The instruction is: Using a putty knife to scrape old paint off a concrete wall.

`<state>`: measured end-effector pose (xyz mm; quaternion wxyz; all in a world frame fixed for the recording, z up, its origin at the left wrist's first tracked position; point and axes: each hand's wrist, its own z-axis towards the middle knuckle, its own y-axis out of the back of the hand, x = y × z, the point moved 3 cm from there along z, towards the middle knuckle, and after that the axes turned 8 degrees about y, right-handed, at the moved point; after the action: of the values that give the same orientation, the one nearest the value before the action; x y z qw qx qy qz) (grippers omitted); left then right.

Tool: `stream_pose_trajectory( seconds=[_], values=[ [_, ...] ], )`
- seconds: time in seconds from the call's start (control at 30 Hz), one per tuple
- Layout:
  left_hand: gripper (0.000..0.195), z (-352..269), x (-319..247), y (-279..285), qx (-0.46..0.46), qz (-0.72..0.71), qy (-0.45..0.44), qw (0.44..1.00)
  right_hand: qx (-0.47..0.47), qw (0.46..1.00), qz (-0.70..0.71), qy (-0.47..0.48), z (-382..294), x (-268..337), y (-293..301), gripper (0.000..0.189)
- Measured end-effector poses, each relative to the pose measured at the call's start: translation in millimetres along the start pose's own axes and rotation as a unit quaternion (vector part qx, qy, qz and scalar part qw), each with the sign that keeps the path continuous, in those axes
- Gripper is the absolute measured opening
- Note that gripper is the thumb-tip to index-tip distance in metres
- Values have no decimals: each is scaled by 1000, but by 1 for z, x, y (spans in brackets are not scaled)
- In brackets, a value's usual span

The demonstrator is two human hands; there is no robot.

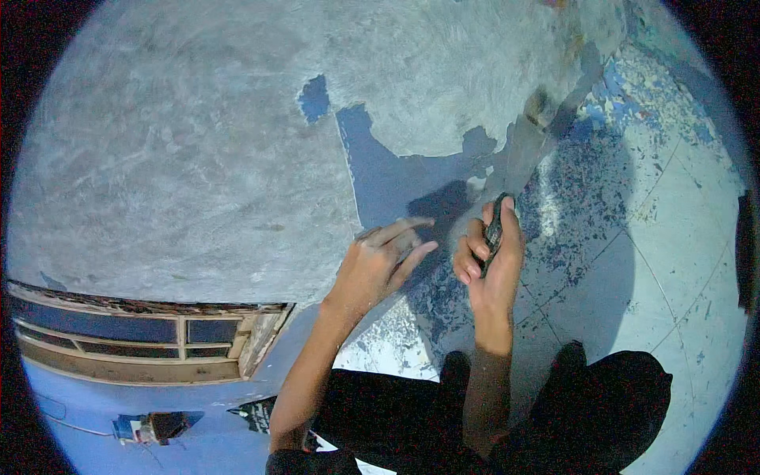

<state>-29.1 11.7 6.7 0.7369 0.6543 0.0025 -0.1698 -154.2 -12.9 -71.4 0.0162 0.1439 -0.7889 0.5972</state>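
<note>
My right hand (496,255), palm turned up, grips the dark handle (494,231) of a hand tool that looks like a scraper. Its far end blends into the grey surface beyond, so the blade's outline is unclear. To the left, my left hand (380,255) holds nothing; its fingers are spread and slightly bent, near the lower part of a blue paint patch (386,166). Whether its fingertips touch the wall cannot be told. Around this patch the wall (208,166) is bare, grey and streaky. A smaller blue paint patch (314,98) sits above.
Dark flakes litter the pale tiled floor (653,285) beside the wall. My dark-clothed legs (605,404) are at the bottom. A wooden window frame (181,338) is set into the wall at lower left, near a wall-mounted electrical box (142,428) and a black bag (258,415) bearing writing.
</note>
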Motion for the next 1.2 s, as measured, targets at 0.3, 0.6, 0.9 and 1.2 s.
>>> stream_pose_trajectory(
  seconds=[0.3,0.6,0.9,1.2],
  values=[
    [11,-8,-57,70,52,128,-76,987,-22,998,-40,46,19,29,45,32],
    [12,-38,-83,51,78,-348,161,920,-65,995,-66,42,27,26,37,28],
    [21,-23,-65,34,23,-318,-16,948,-82,969,-144,184,10,21,29,31],
    [46,43,-13,-37,-94,-503,110,852,39,919,-356,167,-22,-14,9,34]
  ],
)
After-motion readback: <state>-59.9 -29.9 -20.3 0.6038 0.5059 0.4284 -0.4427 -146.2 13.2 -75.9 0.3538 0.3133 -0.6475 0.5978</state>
